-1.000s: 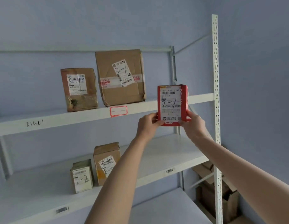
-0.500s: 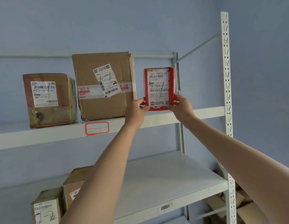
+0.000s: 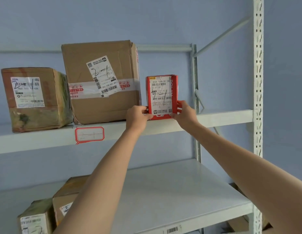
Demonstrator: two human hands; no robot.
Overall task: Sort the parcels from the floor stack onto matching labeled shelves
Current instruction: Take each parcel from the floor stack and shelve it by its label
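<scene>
A small red parcel (image 3: 161,92) with a white label marked "2-1" stands upright on the upper shelf (image 3: 219,116), just right of a large brown box (image 3: 101,81). My left hand (image 3: 137,115) pinches its lower left corner and my right hand (image 3: 184,114) pinches its lower right corner. A red-bordered shelf tag (image 3: 89,134) reading "2-1" is stuck on the shelf's front edge. A smaller brown box (image 3: 33,98) marked "2-1" sits at the far left of the same shelf.
The lower shelf (image 3: 180,191) carries two brown parcels (image 3: 50,215) at its left end. A white slotted upright (image 3: 258,98) rises at the right. Cardboard boxes (image 3: 239,223) lie on the floor at the bottom right.
Both hands have lifted the red parcel up and forward, from in front of the shelf edge onto the upper shelf beside the large brown box. The camera has moved closer to the shelves.
</scene>
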